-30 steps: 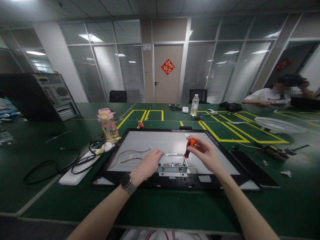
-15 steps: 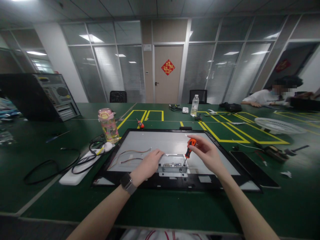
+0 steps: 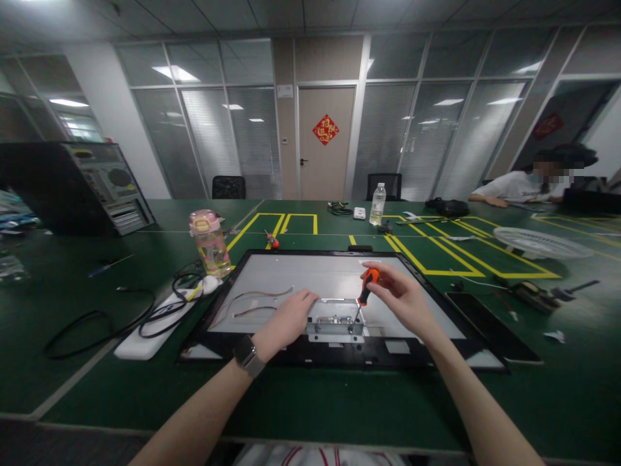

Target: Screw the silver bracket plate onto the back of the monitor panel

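A flat display panel [image 3: 301, 272] with a black frame lies on the table, its pale grey back facing up. Set in its lower middle is a metal bracket [image 3: 334, 338] carrying a row of connectors. My left hand [image 3: 288, 317], wearing a watch, has its fingers together on the bracket's left edge; the thumb is hidden. In the fingers of my right hand [image 3: 402, 298] is an orange and black screwdriver [image 3: 370, 282]. It tilts, with its tip down at the bracket's right end. The screw under the tip is too small to make out. Thin cables [image 3: 257, 295] lie on the panel's left.
Left of the panel stand a pink-lidded bottle [image 3: 209, 249], a white power strip [image 3: 150, 333] with black cables, and a computer case [image 3: 72, 188]. A dark flat slab [image 3: 490, 327] lies right. A water bottle [image 3: 378, 206] stands behind. Another person [image 3: 524, 188] sits far right.
The screwdriver handle has shifted very slightly left in my right hand, its tip still at the bracket. My left hand stays in place. The person at far right has moved their head slightly.
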Available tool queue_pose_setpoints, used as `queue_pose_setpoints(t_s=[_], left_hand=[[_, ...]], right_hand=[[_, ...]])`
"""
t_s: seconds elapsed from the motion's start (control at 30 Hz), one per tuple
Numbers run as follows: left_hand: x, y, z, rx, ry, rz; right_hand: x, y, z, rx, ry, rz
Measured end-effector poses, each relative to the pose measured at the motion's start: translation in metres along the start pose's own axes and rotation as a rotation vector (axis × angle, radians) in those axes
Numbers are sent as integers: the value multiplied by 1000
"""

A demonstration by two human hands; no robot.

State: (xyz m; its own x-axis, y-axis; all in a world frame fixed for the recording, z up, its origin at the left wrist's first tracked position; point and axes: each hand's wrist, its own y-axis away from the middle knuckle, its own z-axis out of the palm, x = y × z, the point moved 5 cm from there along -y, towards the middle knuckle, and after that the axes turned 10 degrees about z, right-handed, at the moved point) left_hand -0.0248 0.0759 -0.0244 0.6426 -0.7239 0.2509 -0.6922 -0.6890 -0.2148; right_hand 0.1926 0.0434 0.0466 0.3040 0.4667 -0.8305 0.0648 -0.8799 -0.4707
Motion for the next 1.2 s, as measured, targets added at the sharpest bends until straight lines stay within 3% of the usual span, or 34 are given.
queue_pose_setpoints(t_s=[0.2,0.4,0.57,0.83,1.2], left_hand=[[-2,-1,2,4,-9,-5],[-3,-1,2,17,2,-1],[-2,-2,2,17,1,14],[0,0,0,-2,3,-12],[0,0,0,24,-5,11]], right_hand=[[-9,3,5,-147,-112,19],[-7,1,8,-84,-107,44],[-8,2,10,-170,-216,45],[-5,-1,4,-17,53,4],[-7,2,5,-92,47,-45]])
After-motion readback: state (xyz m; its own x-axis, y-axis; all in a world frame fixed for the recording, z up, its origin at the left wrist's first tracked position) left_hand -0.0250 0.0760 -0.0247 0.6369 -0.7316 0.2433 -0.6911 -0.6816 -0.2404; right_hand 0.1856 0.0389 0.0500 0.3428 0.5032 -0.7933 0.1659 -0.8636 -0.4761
